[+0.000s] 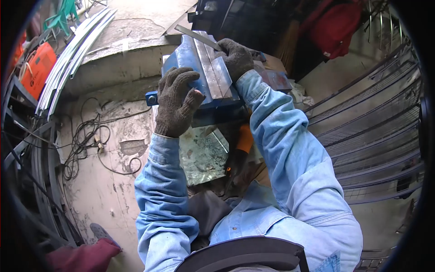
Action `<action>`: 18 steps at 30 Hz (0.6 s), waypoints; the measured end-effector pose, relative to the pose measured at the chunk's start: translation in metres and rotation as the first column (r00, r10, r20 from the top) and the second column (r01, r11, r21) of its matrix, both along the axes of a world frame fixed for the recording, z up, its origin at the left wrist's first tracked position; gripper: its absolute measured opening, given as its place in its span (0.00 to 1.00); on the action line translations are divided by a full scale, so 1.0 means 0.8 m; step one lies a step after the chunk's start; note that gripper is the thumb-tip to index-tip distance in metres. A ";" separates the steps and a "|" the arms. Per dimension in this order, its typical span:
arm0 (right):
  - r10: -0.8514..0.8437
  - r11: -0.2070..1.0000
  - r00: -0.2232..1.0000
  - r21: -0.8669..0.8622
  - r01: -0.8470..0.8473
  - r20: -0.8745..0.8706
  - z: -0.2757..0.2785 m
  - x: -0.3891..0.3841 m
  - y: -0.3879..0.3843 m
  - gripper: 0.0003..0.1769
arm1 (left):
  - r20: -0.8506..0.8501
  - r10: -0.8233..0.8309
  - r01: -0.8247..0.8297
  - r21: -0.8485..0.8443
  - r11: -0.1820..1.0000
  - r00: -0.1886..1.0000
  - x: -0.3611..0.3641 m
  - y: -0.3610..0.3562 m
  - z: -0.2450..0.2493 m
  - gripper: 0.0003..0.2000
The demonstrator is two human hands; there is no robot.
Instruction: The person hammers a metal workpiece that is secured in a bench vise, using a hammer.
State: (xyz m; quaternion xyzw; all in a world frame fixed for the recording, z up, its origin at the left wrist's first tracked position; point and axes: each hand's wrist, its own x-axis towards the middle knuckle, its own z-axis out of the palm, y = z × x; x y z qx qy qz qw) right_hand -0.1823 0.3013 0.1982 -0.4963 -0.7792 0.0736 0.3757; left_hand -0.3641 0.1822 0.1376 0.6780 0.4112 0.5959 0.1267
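The gloves (176, 102) were rough matt knit, the vise (188, 56) smooth blue-painted metal, the sleeves (161, 181) faded denim, the flat bar (197, 37) dull bare metal.

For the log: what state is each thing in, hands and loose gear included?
Left hand: gloved, fingers curled, holding nothing visible, at the vise
Right hand: gloved, grip closed on the metal strip
Metal strip: held slantwise over the vise
Blue vise: jaws close together; whether clamped, cannot tell
Cable: loosely tangled on the floor
Pale long strips: bundled lengthwise
Red cloth: bunched, draped
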 end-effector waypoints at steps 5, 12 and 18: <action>-0.027 1.000 0.999 0.012 0.027 0.032 0.004 0.000 -0.007 0.13 | -0.203 0.052 -0.064 -0.054 0.997 0.978 0.007 -0.027 0.008 0.30; 0.016 1.000 0.998 0.013 -0.015 -0.062 -0.003 0.014 0.001 0.15 | -0.223 0.275 -0.280 0.010 0.960 0.935 0.037 -0.031 -0.014 0.38; 0.291 0.953 0.847 0.058 -0.297 -0.446 0.036 0.069 -0.066 0.15 | -0.082 0.308 -0.302 0.078 0.950 0.948 0.038 -0.026 -0.029 0.38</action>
